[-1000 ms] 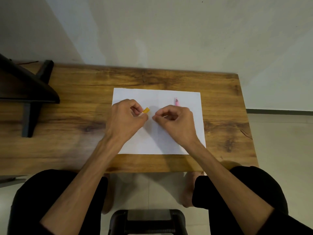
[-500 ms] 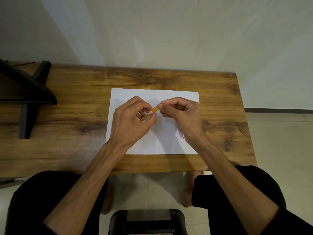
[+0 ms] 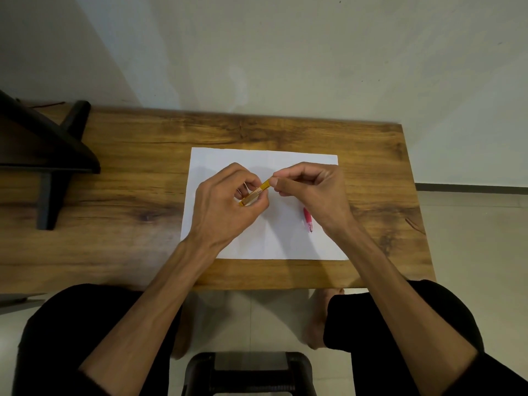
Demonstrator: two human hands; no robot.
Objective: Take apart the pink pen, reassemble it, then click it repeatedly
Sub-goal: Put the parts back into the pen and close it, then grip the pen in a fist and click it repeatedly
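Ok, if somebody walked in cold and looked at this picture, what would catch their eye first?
Most likely the two hands meeting over the white sheet of paper in the middle of the wooden table: the left hand and right hand pinch a small yellow-orange pen piece between them. Next, the pink pen part lying on the paper beside the right wrist.

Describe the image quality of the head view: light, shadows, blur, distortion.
Head view: soft, even light with no harsh glare; a broad diagonal shadow darkens the wall at upper left; faint hand shadows fall on the white paper. Wide-angle distortion bows the table edges. The left hand and right hand look slightly soft, as does the yellow pen piece; the pink pen part is small but readable.
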